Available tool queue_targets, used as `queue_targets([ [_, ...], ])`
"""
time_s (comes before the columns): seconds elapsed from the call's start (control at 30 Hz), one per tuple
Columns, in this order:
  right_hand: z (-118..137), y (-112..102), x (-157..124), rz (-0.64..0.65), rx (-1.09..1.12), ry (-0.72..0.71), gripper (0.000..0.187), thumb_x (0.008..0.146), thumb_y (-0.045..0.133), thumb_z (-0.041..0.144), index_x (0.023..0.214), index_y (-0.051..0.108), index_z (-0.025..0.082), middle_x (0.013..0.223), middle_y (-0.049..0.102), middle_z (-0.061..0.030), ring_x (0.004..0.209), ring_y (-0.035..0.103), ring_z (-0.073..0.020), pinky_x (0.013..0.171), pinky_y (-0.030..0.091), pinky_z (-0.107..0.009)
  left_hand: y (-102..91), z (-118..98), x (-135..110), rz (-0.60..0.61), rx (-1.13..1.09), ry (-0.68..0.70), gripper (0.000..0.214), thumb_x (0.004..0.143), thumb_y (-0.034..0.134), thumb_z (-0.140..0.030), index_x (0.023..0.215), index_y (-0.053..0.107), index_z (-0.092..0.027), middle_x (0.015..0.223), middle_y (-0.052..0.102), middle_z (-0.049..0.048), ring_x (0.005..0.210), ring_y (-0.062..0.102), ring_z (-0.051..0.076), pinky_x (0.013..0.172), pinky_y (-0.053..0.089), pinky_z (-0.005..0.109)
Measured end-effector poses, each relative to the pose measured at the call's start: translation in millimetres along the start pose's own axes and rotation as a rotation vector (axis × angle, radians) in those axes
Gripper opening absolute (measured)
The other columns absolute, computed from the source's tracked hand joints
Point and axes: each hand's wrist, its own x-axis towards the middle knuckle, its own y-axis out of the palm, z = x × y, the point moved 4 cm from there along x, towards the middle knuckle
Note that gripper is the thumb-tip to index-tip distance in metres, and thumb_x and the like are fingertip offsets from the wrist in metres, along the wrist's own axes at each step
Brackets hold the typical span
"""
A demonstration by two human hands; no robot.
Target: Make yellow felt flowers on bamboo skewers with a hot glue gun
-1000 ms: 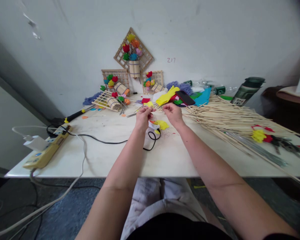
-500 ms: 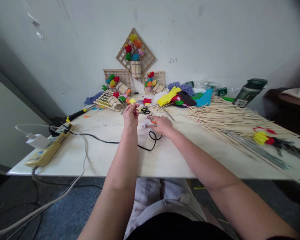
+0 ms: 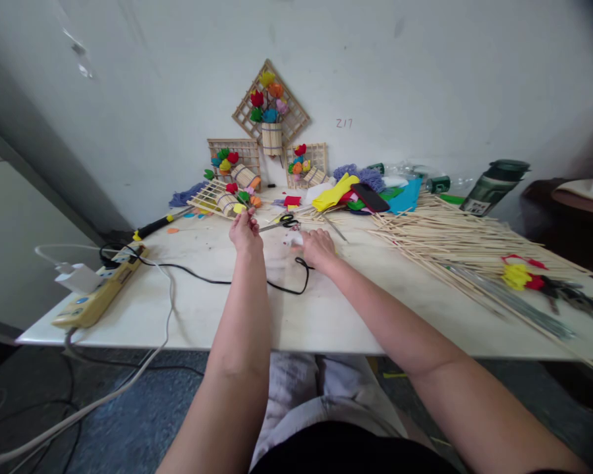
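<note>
Left hand: the left hand (image 3: pixel 246 230) has moved farther to the left since half a second ago. Its fingers are pinched almost together, and at their tips is a small yellow piece (image 3: pixel 238 208), which has moved together with the hand.
Right hand: the right hand (image 3: pixel 319 250) remains at the tool, as half a second ago. Its fingers are curved over the rear part; I cannot tell how firmly they close.
Tool: one white glue gun (image 3: pixel 293 238) is on the table (image 3: pixel 326 316), partly hidden under the right hand.
Distance of hands: one second ago both hands were near each other; now they are well apart.
Scissors: one pair with black handles (image 3: pixel 289 221) lies between and beyond the hands; more of its blade is visible than half a second ago.
Cord: one thin black cord (image 3: pixel 192 274) runs behind the left forearm towards one yellow power strip (image 3: pixel 91 299).
Panels: four wooden lattice panels with flowers and baskets; one diamond-shaped panel (image 3: pixel 296 120) is on the wall, two stand below it, one lies tilted on the table.
Phone: one black phone (image 3: pixel 370 197).
Bottle: one dark green bottle (image 3: pixel 494 187), tilted.
Sticks: many pale thin wooden sticks (image 3: pixel 454 230), too many to count.
</note>
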Motion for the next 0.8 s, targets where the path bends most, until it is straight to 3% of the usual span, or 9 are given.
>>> queue_targets([
  [0.13,-16.2,-8.5,0.2,-0.077,0.140,0.109,0.042,0.086,0.045,0.022,0.127,0.049,0.015,0.120,0.058,-0.0158,0.105,0.055,-0.0268,0.084,0.042,-0.036,-11.1,-7.7,7.1,-0.162,0.003,0.071,0.013,0.078,0.058,-0.014,0.074,0.046,-0.016,0.065,0.061,-0.0024,0.041,0.043,0.000,0.041,0.031,0.014],
  [0.23,-32.8,-14.6,-0.9,-0.249,0.330,0.198,0.043,0.087,0.042,0.025,0.128,0.048,0.015,0.120,0.058,-0.0154,0.105,0.056,-0.0277,0.083,0.044,-0.038,-13.8,-8.4,9.5,-0.198,0.069,0.113,0.011,0.078,0.057,-0.015,0.073,0.046,-0.015,0.064,0.060,-0.0026,0.040,0.043,0.001,0.040,0.030,0.014],
  [0.3,-44.7,-16.5,-2.0,-0.363,0.470,0.286,0.048,0.084,0.049,0.034,0.127,0.048,0.013,0.113,0.062,-0.0160,0.101,0.058,-0.0300,0.082,0.045,-0.040,-12.4,-5.0,9.0,-0.185,0.125,0.130,0.011,0.077,0.057,-0.016,0.073,0.047,-0.015,0.062,0.060,-0.0028,0.039,0.043,0.001,0.040,0.031,0.015],
  [0.4,-57.0,-17.7,-2.9,-0.481,0.688,0.380,0.057,0.071,0.064,0.042,0.120,0.053,0.013,0.098,0.067,-0.0129,0.090,0.062,-0.0290,0.077,0.047,-0.039,-4.2,5.5,4.3,-0.066,0.207,0.142,0.013,0.074,0.061,-0.019,0.070,0.049,-0.015,0.061,0.061,-0.0017,0.039,0.044,0.003,0.041,0.032,0.017],
  [0.47,-58.7,-18.5,-2.3,-0.503,0.832,0.365,0.045,0.067,0.066,0.042,0.104,0.060,0.016,0.085,0.067,-0.0083,0.080,0.062,-0.0253,0.071,0.048,-0.036,4.3,15.4,-1.5,0.080,0.270,0.128,0.016,0.070,0.065,-0.022,0.068,0.052,-0.014,0.062,0.062,-0.0003,0.039,0.045,0.003,0.041,0.033,0.018],
  [0.6,-53.6,-18.8,-1.7,-0.408,1.182,0.274,0.026,0.066,0.066,0.039,0.079,0.059,0.017,0.054,0.054,0.0026,0.051,0.053,-0.0149,0.052,0.046,-0.028,16.9,35.0,-14.7,0.300,0.368,0.058,0.024,0.064,0.071,-0.031,0.063,0.053,-0.014,0.062,0.064,0.0013,0.039,0.045,0.004,0.040,0.031,0.018],
  [0.7,-50.4,-22.7,-3.7,-0.321,1.429,0.195,0.022,0.064,0.067,0.032,0.074,0.056,0.017,0.048,0.050,0.0057,0.043,0.047,-0.0102,0.045,0.042,-0.024,22.0,44.5,-22.6,0.398,0.387,0.016,0.028,0.061,0.074,-0.034,0.062,0.053,-0.015,0.061,0.064,0.0017,0.039,0.044,0.004,0.039,0.031,0.018],
  [0.8,-51.3,-30.1,-6.2,-0.207,1.527,0.109,0.018,0.065,0.066,0.028,0.071,0.054,0.016,0.050,0.053,0.0041,0.040,0.046,-0.0087,0.040,0.039,-0.022,24.9,50.6,-28.6,0.479,0.390,-0.029,0.031,0.058,0.075,-0.036,0.062,0.054,-0.015,0.062,0.065,0.0026,0.040,0.045,0.004,0.040,0.031,0.018],
])
